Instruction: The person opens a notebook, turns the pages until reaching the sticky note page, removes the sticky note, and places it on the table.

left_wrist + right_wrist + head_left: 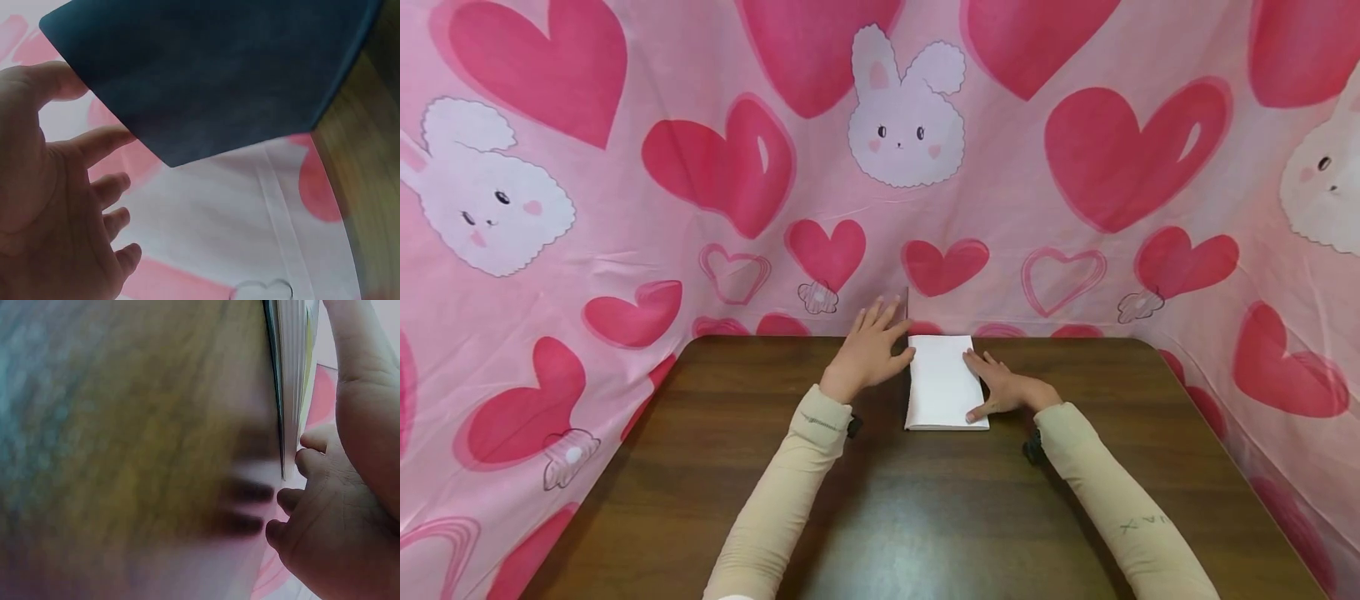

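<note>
A notebook lies on the table, its white page (942, 383) facing up. Its dark cover (219, 69) stands raised along the left side, almost edge-on in the head view. My left hand (867, 354) is beside that cover with fingers spread; in the left wrist view the thumb and index fingertips pass behind the cover's edge, while the other fingers stay free of it. My right hand (1009, 390) rests at the notebook's right side, thumb on the lower right of the page and fingertips along its right edge. The right wrist view shows the stacked page edges (292, 381) beside that hand.
The brown wooden table (910, 517) has rounded far corners. Pink cloth (1000, 200) printed with hearts and rabbits hangs behind it and along both sides. The notebook lies close to the table's far edge.
</note>
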Demonstrator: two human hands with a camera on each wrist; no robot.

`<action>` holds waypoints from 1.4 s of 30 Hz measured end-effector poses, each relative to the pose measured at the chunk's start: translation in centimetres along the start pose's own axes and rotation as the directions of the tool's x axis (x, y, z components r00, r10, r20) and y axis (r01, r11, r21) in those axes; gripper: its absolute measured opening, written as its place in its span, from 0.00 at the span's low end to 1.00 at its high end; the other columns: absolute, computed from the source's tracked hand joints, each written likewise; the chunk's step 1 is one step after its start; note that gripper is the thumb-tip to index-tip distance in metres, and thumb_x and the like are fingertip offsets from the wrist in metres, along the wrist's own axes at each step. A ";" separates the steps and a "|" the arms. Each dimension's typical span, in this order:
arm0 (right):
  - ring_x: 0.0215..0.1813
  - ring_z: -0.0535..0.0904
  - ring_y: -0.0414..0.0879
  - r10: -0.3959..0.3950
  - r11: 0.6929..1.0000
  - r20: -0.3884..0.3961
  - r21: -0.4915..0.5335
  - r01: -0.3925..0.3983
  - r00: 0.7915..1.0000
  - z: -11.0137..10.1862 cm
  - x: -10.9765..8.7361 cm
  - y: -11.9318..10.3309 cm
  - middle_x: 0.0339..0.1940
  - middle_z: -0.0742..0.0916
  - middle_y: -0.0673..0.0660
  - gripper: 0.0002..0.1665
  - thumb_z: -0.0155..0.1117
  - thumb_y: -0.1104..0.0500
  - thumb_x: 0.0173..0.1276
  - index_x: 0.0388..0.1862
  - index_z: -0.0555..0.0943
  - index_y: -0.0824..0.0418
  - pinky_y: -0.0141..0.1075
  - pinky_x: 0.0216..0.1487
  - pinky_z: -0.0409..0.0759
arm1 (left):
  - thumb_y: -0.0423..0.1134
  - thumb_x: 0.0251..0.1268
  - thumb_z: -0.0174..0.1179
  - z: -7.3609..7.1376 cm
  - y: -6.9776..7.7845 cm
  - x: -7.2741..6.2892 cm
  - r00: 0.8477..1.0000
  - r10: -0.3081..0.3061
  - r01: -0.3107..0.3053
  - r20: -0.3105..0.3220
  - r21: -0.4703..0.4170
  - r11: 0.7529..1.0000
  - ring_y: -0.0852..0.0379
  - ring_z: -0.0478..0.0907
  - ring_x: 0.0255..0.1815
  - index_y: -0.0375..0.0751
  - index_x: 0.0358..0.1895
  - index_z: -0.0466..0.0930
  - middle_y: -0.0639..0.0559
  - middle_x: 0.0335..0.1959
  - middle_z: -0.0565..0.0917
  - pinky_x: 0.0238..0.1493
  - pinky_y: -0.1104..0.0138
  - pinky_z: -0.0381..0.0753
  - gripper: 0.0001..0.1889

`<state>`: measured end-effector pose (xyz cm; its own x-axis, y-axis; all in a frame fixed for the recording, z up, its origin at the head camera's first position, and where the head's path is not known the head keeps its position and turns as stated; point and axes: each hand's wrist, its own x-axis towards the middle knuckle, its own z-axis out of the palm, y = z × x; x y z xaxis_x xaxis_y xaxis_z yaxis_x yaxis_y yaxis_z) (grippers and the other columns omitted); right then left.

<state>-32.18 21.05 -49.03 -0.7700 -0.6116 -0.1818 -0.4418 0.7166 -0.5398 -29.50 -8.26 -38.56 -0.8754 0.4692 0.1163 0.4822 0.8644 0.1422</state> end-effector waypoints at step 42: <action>0.81 0.33 0.75 0.032 0.999 0.030 -0.008 -0.032 0.999 0.0 0.0 -0.4 0.84 0.43 0.71 0.77 0.80 0.39 0.55 0.83 0.39 0.70 0.72 0.74 0.37 | 0.61 0.78 0.43 9.6 -5.2 -1.1 0.935 -0.111 0.159 0.335 -0.117 0.980 0.35 0.39 0.84 0.50 0.84 0.47 0.40 0.85 0.43 0.79 0.39 0.41 0.38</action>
<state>-31.99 20.75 -48.82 -0.7696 -0.5982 -0.2232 -0.4209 0.7382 -0.5272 -31.32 -11.54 -48.84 -0.8840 0.4032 -0.2367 0.3379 0.9008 0.2728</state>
